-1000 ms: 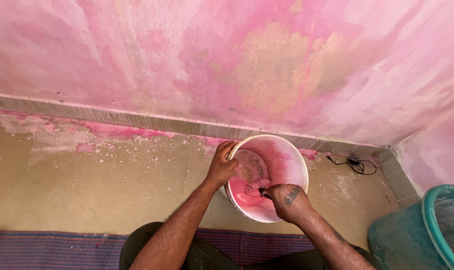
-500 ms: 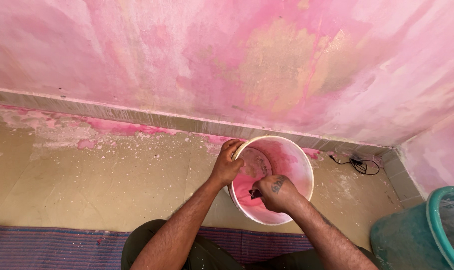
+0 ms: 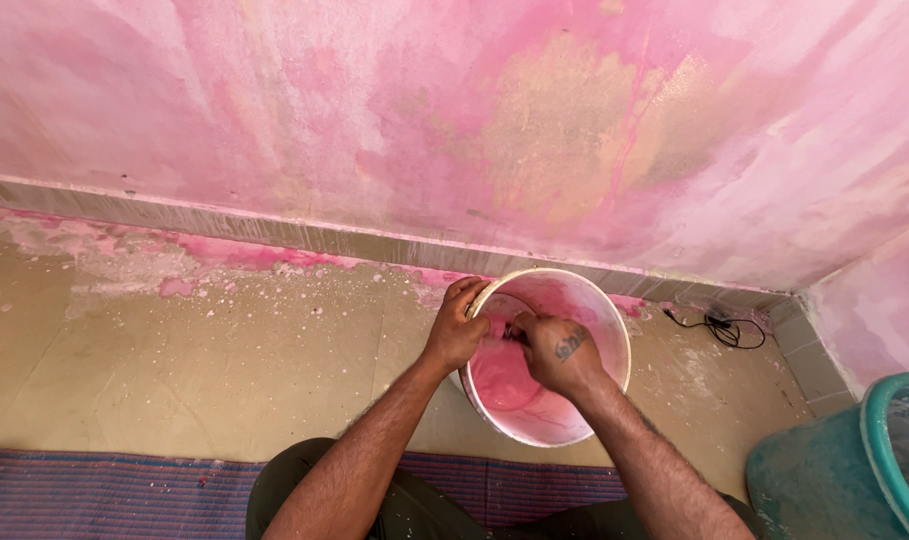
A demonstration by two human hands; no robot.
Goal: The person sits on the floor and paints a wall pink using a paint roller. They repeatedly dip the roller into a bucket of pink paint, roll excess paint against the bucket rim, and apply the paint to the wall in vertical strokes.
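Observation:
A white bucket [image 3: 614, 340] tilted toward me stands on the floor by the wall, with pink paint [image 3: 499, 380] inside. My left hand [image 3: 456, 328] grips the bucket's left rim. My right hand [image 3: 554, 350] reaches inside the bucket, fingers closed around a small dark tool whose shape I cannot make out.
A pink-stained wall [image 3: 474, 120] rises behind the bucket above a tiled skirting. Pink splashes mark the beige floor [image 3: 174, 340]. A black cable [image 3: 719, 328] lies in the corner. A teal tub [image 3: 854, 470] stands at the right. A striped mat [image 3: 104, 495] lies under my knees.
My right hand has moved from the bucket's near rim up and to the left, deeper inside toward my left hand. The left hand keeps its hold on the rim.

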